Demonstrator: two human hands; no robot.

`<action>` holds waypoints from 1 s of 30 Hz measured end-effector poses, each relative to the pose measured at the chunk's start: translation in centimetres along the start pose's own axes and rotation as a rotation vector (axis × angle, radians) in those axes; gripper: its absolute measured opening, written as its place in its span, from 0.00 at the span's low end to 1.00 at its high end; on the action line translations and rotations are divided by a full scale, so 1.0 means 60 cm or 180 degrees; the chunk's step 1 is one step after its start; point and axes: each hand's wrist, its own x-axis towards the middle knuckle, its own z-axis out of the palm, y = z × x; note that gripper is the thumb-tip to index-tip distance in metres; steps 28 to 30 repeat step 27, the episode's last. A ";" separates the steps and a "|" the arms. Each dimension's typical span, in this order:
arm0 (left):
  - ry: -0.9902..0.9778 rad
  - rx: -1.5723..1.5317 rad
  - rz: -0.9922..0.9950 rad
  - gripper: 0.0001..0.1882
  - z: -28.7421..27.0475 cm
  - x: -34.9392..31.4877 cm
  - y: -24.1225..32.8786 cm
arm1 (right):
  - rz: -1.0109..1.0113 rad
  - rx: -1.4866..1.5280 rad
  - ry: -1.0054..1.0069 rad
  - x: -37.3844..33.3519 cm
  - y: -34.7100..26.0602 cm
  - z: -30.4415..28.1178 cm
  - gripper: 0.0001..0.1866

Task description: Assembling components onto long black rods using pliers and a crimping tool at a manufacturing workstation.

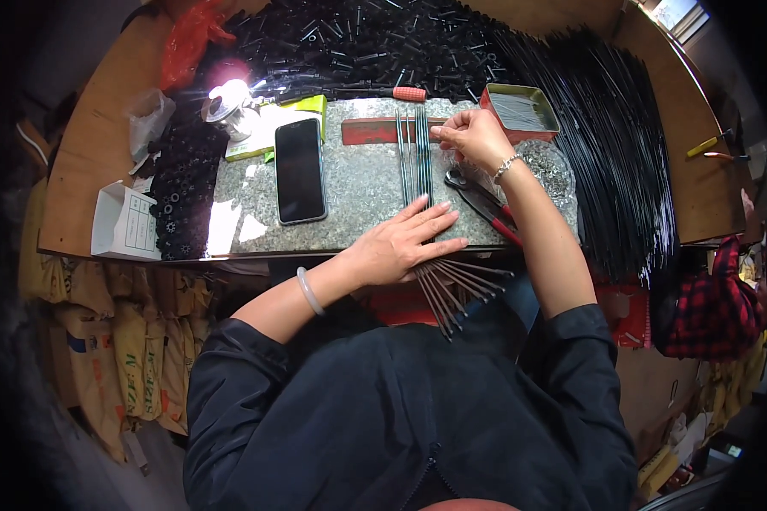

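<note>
Several thin dark metal rods [424, 170] lie side by side on a grey speckled stone slab [358, 192]; their near ends fan out past its front edge. Across them rests my left hand [405, 243], flat with fingers spread, pressing from above. Their far ends lie against a red bar [368, 131]. Just right of those ends, my right hand [477, 139] is pinched, and anything between its fingertips is too small to make out. Red-handled pliers [483, 203] lie below the right hand, partly behind the forearm. Beside it stands an open tin [520, 111] with thin pins.
A black phone [300, 170] lies left on the slab, near a lit lamp [228, 106] and a green-yellow box [311, 106]. Black parts [358, 43] heap along the back. Long black rods [605, 128] pile at right. A clear bag [547, 170] holds small metal pieces. A white box [126, 221] stands left.
</note>
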 end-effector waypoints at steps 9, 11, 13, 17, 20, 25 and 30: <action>0.0063 0.0134 -0.0377 0.33 -0.007 0.007 0.012 | 0.0257 -0.0014 -0.0635 -0.004 0.012 0.013 0.15; 0.0061 0.0116 -0.0403 0.33 -0.007 0.006 0.013 | 0.0152 -0.0133 -0.0468 -0.001 0.013 0.010 0.15; 0.0061 0.0117 -0.0424 0.32 -0.012 0.006 0.012 | -0.0470 -0.0546 0.0109 0.001 0.028 -0.004 0.15; -0.0042 0.0279 -0.0372 0.33 -0.017 0.010 0.013 | -0.1256 -0.1791 0.1756 -0.004 0.026 -0.093 0.11; 0.0005 0.0561 -0.0076 0.26 -0.012 0.025 0.013 | -0.0416 -0.2692 0.1248 0.003 0.035 -0.172 0.10; -0.0269 0.0162 -0.0369 0.32 -0.026 0.030 0.024 | -0.0396 -0.2941 0.0550 0.066 0.061 -0.184 0.13; -0.0345 0.0235 -0.0118 0.31 -0.018 0.064 0.015 | -0.0082 -0.3115 0.0786 0.042 0.054 -0.228 0.13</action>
